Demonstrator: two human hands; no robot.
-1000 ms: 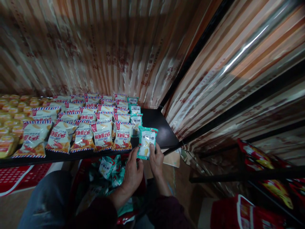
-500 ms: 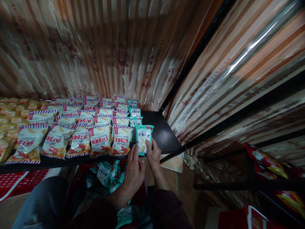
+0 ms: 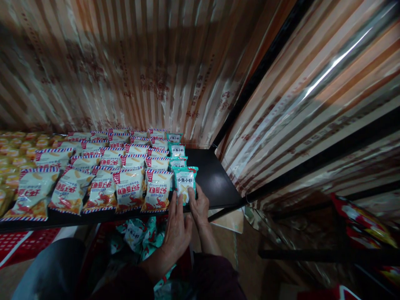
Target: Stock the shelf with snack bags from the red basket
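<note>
A teal-and-white snack bag (image 3: 185, 181) stands upright at the front of the black shelf (image 3: 215, 177). My right hand (image 3: 200, 208) grips its right side, thumb on the front. Stretched fingers of my left hand (image 3: 175, 233) lie against its lower left edge. Behind this bag, a column of matching teal bags (image 3: 178, 150) runs back toward the wall. Just left stand rows of white snack bags (image 3: 158, 189) with red-and-blue striped edges. Beneath the shelf, loose teal bags (image 3: 134, 233) lie in a red basket, partly hidden by my arms.
Yellow packages (image 3: 9, 175) fill the shelf's left end. A dark metal post (image 3: 250, 91) and striped sheeting (image 3: 312, 104) border the right side. Lower right, red packages (image 3: 359, 216) sit on another rack. A red basket (image 3: 31, 246) is at lower left.
The teal bag has moved slightly left, closer to the white bags and in line with the teal column. Both hands stay at it. The view has shifted a little.
</note>
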